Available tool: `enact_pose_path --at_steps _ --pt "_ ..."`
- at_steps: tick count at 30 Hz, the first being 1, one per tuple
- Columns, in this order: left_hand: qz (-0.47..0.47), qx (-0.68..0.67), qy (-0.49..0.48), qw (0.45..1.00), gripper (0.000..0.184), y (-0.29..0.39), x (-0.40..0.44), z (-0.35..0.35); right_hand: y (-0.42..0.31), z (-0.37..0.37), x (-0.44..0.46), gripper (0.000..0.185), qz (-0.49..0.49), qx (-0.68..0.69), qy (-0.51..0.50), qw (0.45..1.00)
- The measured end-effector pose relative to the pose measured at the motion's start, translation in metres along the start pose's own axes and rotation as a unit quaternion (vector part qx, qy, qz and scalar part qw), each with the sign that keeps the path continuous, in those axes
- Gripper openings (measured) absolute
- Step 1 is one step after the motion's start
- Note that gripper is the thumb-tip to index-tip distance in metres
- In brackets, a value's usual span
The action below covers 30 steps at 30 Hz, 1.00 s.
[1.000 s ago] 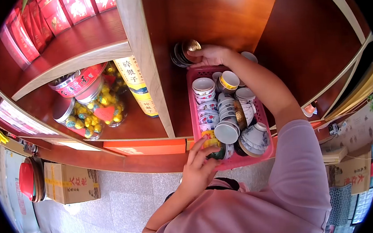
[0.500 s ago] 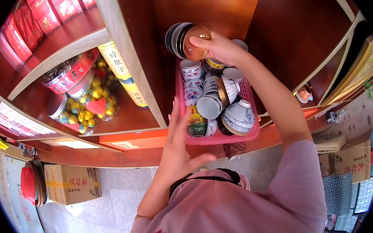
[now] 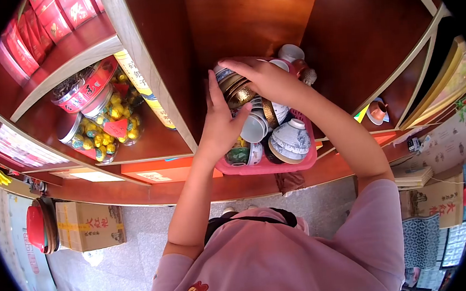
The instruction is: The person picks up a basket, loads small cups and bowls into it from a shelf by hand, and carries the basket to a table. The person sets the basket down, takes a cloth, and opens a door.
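A pink plastic basket (image 3: 308,164) full of small cups and bowls stands on a wooden shelf. At its back left, a tilted stack of small dishes (image 3: 242,94), some blue-and-white and some gold, rests among the cups. My right hand (image 3: 269,80) lies over the stack's top side and grips it; its thumb is hidden. My left hand (image 3: 220,124) is open at the stack's left side, fingers stretched upward and thumb apart. Below the hands are a white cup (image 3: 253,127), a gold-patterned cup (image 3: 269,112) and upturned blue-and-white bowls (image 3: 292,141).
A white cup (image 3: 291,52) and smaller pieces stand behind the basket at right. Left of the divider (image 3: 153,69) are jars of yellow-wrapped sweets (image 3: 113,122) and a yellow tube (image 3: 143,87). A small brown cup (image 3: 376,111) sits in the right compartment. A cardboard box (image 3: 90,225) is on the floor.
My right hand has brought the stack of dishes down to the back left of the basket. My left hand has moved up beside the stack.
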<state>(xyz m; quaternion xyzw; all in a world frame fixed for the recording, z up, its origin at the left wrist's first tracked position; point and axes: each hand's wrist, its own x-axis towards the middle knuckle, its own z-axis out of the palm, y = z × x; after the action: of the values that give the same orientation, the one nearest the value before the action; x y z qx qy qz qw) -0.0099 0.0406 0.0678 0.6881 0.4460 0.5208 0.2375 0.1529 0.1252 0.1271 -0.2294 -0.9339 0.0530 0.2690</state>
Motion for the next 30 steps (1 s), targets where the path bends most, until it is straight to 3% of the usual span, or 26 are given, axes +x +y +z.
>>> enact_pose_path --at_steps 6,11,17,20,22,24,26,27,30 --pt "-0.011 -0.069 0.005 0.998 0.092 -0.004 -0.002 0.001 -0.01 -0.001 -0.003 0.06 -0.063 -0.165 0.016 0.984" --pt "-0.039 -0.042 -0.008 0.998 0.087 0.015 -0.005 -0.012 -0.033 -0.007 -0.005 0.066 -0.064 -0.282 -0.058 0.955" --pt "-0.006 0.047 -0.048 0.998 0.1 0.02 -0.004 -0.021 -0.057 -0.024 -0.016 0.072 0.005 -0.22 -0.164 0.962" --pt "-0.023 0.092 -0.065 0.993 0.112 0.022 -0.01 -0.023 -0.061 -0.029 -0.028 0.072 -0.02 -0.177 -0.168 0.97" --pt "-0.03 0.111 -0.07 0.991 0.117 0.019 -0.013 -0.023 -0.061 -0.028 -0.035 0.069 0.013 -0.131 -0.186 0.974" --pt "-0.025 0.069 -0.081 0.994 0.125 0.015 -0.014 -0.024 -0.059 -0.029 -0.043 0.065 -0.049 -0.107 -0.137 0.984" --pt "0.007 0.052 -0.071 0.996 0.115 0.012 -0.018 -0.023 -0.069 -0.036 -0.047 0.061 -0.01 -0.081 -0.159 0.984" --pt "-0.076 -0.056 -0.075 0.993 0.107 0.018 -0.018 -0.024 -0.068 -0.037 -0.052 0.061 -0.02 -0.071 -0.162 0.984" --pt "-0.109 -0.095 -0.021 0.989 0.085 0.019 -0.015 -0.019 -0.074 -0.044 -0.061 0.054 -0.006 -0.003 -0.175 0.985"
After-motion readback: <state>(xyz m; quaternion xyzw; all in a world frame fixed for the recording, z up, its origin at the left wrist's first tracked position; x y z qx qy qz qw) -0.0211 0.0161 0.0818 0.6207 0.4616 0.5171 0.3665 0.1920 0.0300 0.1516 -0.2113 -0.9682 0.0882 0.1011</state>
